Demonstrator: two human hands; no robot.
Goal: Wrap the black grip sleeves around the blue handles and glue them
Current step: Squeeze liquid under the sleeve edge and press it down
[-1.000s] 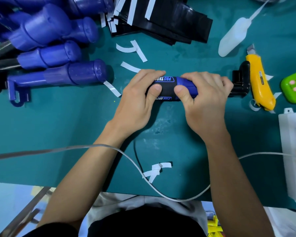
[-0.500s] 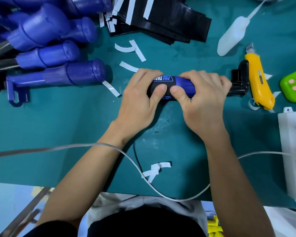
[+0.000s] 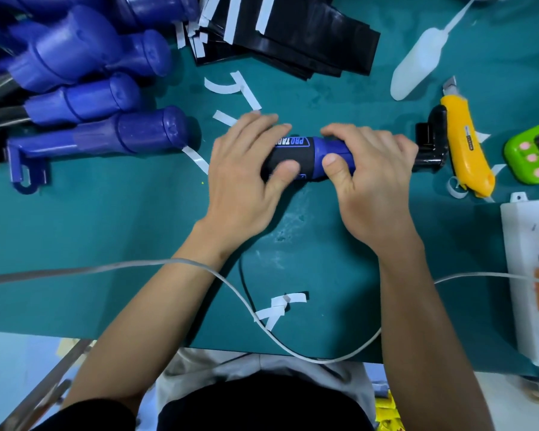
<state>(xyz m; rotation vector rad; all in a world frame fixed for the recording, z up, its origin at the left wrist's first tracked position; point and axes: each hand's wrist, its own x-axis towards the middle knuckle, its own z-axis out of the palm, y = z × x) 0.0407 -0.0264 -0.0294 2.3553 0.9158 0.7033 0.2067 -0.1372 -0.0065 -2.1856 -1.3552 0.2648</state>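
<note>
At the middle of the teal bench (image 3: 75, 244) a blue handle (image 3: 330, 155) lies sideways with a black grip sleeve (image 3: 288, 154) wrapped round its left part, white "PRO" lettering showing on the sleeve's top edge. Both hands close on it: the left hand (image 3: 246, 178) covers the sleeve end, fingers over the top and thumb pressed on the black near the seam, while the right hand (image 3: 374, 181) clasps the bare blue part, thumb on the front. A black tool head (image 3: 433, 144) sticks out past the right hand's fingers.

Up at the left a heap of bare blue handles (image 3: 84, 88) lies on its side, none of them touching the hands. Behind, a stack of black sleeves (image 3: 308, 42) with white backing strips sits at the far edge. Loose white strips (image 3: 231, 88) lie scattered between the stack and the left hand, and a knotted few (image 3: 280, 309) lie near the front edge.

To the right, a white squeeze bottle (image 3: 417, 63) lies tilted, a yellow utility knife (image 3: 467, 150) lies just beside the tool head, then a green timer (image 3: 532, 154) and a white power strip (image 3: 529, 275). A grey cable (image 3: 231, 287) loops across both forearms
</note>
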